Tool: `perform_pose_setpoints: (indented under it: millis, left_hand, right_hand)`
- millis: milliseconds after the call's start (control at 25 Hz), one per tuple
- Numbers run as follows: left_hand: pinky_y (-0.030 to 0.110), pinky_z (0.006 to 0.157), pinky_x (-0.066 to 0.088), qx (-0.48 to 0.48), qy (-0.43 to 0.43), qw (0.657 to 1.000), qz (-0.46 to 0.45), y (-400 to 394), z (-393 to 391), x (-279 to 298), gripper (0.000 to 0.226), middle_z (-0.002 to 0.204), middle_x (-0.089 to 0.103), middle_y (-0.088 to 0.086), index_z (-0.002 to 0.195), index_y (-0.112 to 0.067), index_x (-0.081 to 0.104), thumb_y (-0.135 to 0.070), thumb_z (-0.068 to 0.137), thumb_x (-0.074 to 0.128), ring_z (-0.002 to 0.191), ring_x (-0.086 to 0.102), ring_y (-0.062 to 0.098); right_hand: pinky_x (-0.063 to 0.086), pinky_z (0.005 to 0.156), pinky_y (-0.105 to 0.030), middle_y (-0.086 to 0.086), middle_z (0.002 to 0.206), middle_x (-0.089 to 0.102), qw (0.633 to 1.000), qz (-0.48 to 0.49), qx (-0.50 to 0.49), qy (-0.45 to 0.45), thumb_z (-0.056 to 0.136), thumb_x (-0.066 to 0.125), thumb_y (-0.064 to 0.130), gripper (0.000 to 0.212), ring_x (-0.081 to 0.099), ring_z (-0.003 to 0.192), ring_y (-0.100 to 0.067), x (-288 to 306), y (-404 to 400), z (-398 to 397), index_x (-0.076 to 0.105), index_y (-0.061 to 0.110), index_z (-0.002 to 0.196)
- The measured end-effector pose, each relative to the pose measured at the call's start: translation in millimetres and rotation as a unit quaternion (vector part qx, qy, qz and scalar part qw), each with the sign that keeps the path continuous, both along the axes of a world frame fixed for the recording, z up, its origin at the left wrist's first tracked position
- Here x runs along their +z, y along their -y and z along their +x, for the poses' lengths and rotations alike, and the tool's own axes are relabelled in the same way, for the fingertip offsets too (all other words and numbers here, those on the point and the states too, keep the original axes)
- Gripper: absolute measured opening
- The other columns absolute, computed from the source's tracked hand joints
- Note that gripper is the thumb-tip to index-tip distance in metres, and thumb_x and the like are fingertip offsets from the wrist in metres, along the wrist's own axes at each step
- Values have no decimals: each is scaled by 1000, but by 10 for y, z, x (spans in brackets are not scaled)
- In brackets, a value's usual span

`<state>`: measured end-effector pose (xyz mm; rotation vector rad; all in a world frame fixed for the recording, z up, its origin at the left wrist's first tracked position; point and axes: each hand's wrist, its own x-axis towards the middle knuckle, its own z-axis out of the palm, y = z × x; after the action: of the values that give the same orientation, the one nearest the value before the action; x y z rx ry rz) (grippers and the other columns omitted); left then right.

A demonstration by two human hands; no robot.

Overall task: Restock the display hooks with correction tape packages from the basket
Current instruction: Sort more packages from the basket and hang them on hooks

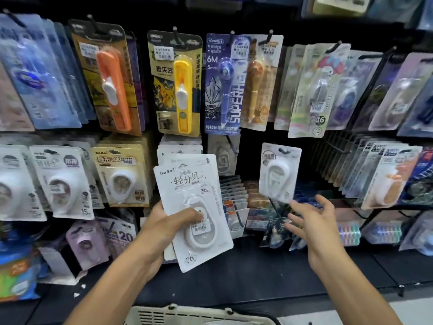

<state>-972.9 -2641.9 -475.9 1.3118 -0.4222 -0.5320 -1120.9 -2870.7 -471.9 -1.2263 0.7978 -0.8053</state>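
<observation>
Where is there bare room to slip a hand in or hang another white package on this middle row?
The freest gap is the dark space between the lone hanging white package and the stack in the left hand, where one hook holds a single card set back. The right hand is open below that package. Left of the stack and far right, packages crowd together.

Dark display wall (253, 158) fills view, black hooks (269, 35) in rows, crowded with hanging stationery cards; black wire rack (337, 146) at right; dark shelf ledge (257, 273) below; strip of pale floor (412, 308) lower right; even indoor light, edges blurred
</observation>
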Motion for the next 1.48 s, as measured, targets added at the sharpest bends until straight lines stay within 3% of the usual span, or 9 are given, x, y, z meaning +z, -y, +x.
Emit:
perform_pose_setpoints:
  millis: [120,240,560,800,960,1080,1200,1400,1480]
  left_hand:
    - [30,65,63,-12,-11,1000,-11,64,-91,-5,47,101,80,7,108,-16,73,-13,61,79,89,78,26]
    - [38,68,64,-25,-25,999,-26,110,-136,-10,49,105,79,11,109,-17,75,-15,61,88,94,77,31]
    - [46,90,57,64,-20,996,-64,-45,53,39,64,111,79,5,113,-17,73,-17,50,88,101,76,28]
    - [43,69,65,54,15,996,-67,-120,121,89,59,110,79,6,113,-18,74,-11,58,94,97,77,28]
    - [26,68,63,51,98,994,-8,-111,72,46,44,102,80,-6,98,-30,78,-14,59,91,93,77,15]
    - [27,75,63,36,261,954,141,-99,-2,56,66,103,77,-18,116,-39,63,-31,59,96,93,74,3]
    - [36,83,62,4,283,945,163,-36,-84,45,74,106,76,-18,120,-39,59,-43,52,90,97,73,4]
    - [23,68,61,24,167,976,136,-103,35,11,55,99,80,-9,108,-27,67,-9,64,95,88,77,10]
    - [18,60,59,64,132,981,125,-136,79,14,42,93,80,-12,100,-27,70,2,73,86,83,77,9]
  right_hand:
    - [58,87,-37,-3,122,69,980,-107,167,-6,86,79,28,38,70,103,-23,-46,-409,64,63,30,121]
    - [58,76,-24,-3,109,77,937,-100,333,26,73,87,30,45,74,98,-20,-131,-766,170,67,25,114]
    - [43,36,-25,-4,83,76,989,-36,140,42,85,77,31,22,53,41,-19,-92,-556,237,69,23,103]
    - [48,42,-29,2,93,76,987,-58,140,45,94,70,22,32,57,46,-18,-55,-528,245,64,30,125]
    - [54,98,-41,16,134,56,984,-63,167,12,89,75,26,71,69,106,-11,-75,-590,258,36,44,146]
    - [57,68,-32,4,90,68,955,-152,255,14,76,86,38,57,66,72,-7,-16,-678,221,59,44,127]
    - [39,37,-23,-4,52,54,937,-118,326,35,81,81,28,23,45,36,-13,68,-707,199,73,30,102]
    - [61,55,-33,-29,92,74,947,28,276,163,91,53,31,32,75,78,-37,165,-513,123,65,3,100]
    - [58,56,-33,-26,87,73,943,66,256,202,92,47,48,50,73,74,-37,223,-355,53,69,3,91]
